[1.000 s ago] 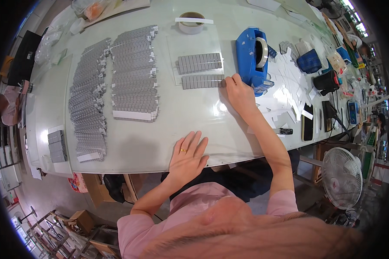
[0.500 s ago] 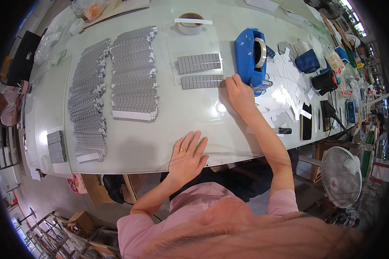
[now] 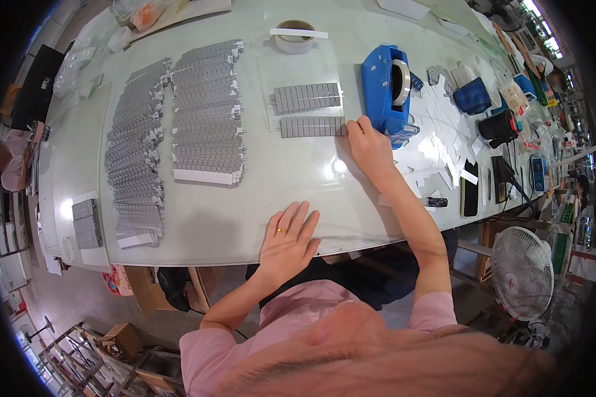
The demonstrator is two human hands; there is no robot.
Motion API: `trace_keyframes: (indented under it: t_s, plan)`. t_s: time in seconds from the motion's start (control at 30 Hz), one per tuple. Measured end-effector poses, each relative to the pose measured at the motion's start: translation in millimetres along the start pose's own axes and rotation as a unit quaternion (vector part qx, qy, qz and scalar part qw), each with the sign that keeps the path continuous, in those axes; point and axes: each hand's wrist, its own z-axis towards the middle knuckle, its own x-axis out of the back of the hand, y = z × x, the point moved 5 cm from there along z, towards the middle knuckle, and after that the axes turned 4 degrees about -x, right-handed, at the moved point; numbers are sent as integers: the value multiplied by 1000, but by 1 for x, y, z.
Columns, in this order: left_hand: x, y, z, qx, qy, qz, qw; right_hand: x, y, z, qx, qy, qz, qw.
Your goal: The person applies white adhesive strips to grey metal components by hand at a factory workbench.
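My left hand (image 3: 289,233) lies flat near the front edge of the table (image 3: 298,169), fingers spread, with a ring on one finger. My right hand (image 3: 369,147) pinches the right end of a short grey segmented strip (image 3: 312,127), just left of the blue tape dispenser. A thin pale line runs lengthwise along that strip. Just beyond it lies a wider grey segmented strip (image 3: 307,98) with a similar line, on a clear sheet (image 3: 303,65). The fingertips of my right hand partly hide the near strip's end.
Left lie two long columns of overlapping grey strips (image 3: 207,112). The blue tape dispenser (image 3: 381,86) stands right of the strips, a tape roll (image 3: 294,44) beyond them. White paper scraps (image 3: 437,142), a phone (image 3: 469,188) and a black-and-red container (image 3: 497,125) are at right; a fan (image 3: 522,272) stands off the table.
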Motion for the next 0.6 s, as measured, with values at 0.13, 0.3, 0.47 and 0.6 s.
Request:
trace_keyframes:
  t_s: [0.13,0.3,0.47,0.6]
  plan:
    - [2,1,2,2,-10,4,1000,6,3,-12,4,-7,5,1000]
    - [-2,1,-2,7,-21,11,1000,23,2,-42,-17,-44,-13,999]
    - [1,2,1,7,-14,19,1000,38,4,-74,-52,-72,-18,996]
    - [10,-2,8,9,8,-35,999,47,0,-94,-73,-79,-4,994]
